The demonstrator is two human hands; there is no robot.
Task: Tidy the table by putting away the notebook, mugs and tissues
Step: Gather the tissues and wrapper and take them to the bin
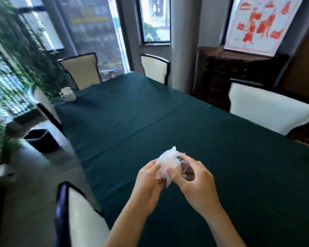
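Both hands up over the near end of the tabletop [150, 113], draped in dark green cloth. Left hand [148, 182] curled around the lower left side of a crumpled white wad of tissues [168, 163], fingers closed on it. Right hand [194, 177] pinching the same wad from the right, thumb pressed into the paper, fingers bent behind it. Held clear above the cloth, between the two palms, not resting on anything.

Far off at the left corner of the tabletop, a pair of white mugs [68, 94], stacked or nested by the look of it, handle facing left; too blurred to tell more. Well apart from the hands.

Down on the floor to the left, beside the table, a black bin [41, 139]. Cream-backed chairs [82, 70] around the edges. Leafy green plant [16, 56] crowding the left side. Dark wooden cabinet [230, 75] at the far right.
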